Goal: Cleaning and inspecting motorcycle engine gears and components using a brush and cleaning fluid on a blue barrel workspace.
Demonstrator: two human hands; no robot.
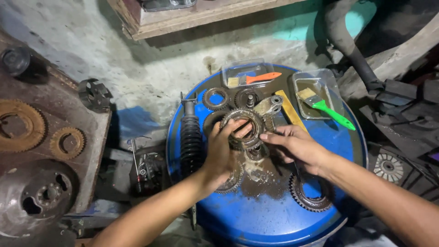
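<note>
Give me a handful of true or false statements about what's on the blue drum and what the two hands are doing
1. Both hands are on the large toothed gear ring in the middle of the blue drum top. True: the left hand grips its near side and the right hand touches its right edge.
2. The green-handled brush lies in a clear tray. True.
3. The orange-handled brush is in the right hand. False: it lies in a clear tray at the drum's far edge.
4. The black shock absorber stands upright on the floor. False: it lies on the drum's left side.
5. A separate gear ring lies near the right forearm. True.
</note>
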